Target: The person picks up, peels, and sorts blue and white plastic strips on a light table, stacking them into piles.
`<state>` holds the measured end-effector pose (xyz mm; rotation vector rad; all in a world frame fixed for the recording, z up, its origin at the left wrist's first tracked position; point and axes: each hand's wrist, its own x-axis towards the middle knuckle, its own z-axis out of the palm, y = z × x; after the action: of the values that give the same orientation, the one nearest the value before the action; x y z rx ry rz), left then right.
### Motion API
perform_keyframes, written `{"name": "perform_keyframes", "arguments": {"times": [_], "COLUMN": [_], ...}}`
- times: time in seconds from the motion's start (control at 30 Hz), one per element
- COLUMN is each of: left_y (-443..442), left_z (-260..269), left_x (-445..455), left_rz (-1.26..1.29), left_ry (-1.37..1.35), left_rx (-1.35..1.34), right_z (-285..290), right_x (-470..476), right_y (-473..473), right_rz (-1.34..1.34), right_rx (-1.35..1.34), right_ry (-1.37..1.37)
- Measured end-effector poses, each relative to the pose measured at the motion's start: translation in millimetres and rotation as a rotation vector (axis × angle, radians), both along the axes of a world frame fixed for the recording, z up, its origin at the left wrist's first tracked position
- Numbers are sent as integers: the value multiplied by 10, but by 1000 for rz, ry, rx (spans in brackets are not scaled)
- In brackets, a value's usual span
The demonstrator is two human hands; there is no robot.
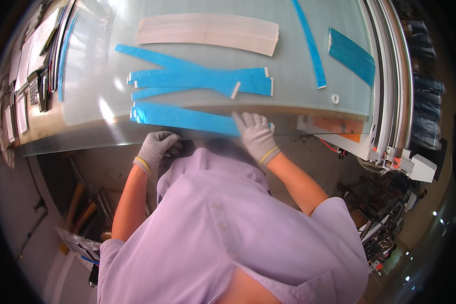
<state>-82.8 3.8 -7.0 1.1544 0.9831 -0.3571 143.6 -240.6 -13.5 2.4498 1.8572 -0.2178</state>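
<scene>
Both hands wear grey knitted gloves with yellow cuff edges. My right hand rests on the right end of a group of blue strips at the table's near edge; whether its fingers grip them is unclear. My left hand is just off that edge, below the strips' left end, its fingers bent and partly hidden. Beyond lies a crossed pile of blue strips with white ends. A stack of long whitish strips lies farther back. One narrow blue strip and a teal-blue stack lie to the right.
A small white ring lies on the glass-like tabletop. Metal rails run along the right side, with a white-and-orange part under the table's near right corner. Papers and a calculator are at the left.
</scene>
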Motion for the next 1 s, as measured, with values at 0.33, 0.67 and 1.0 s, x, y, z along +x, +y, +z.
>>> {"name": "perform_keyframes", "arguments": {"times": [0.33,0.67,1.0], "left_y": [-149,-86,-504], "left_z": [171,2172,2276], "left_x": [423,908,1103], "left_rz": [544,208,-29], "left_ry": [-565,-938,-764], "left_rx": [-25,702,776], "right_z": [287,710,41], "right_x": [7,-25,-111], "right_y": [109,761,857], "right_rz": [-132,-147,-143], "right_rx": [62,660,751], "right_ry": [576,819,770]}}
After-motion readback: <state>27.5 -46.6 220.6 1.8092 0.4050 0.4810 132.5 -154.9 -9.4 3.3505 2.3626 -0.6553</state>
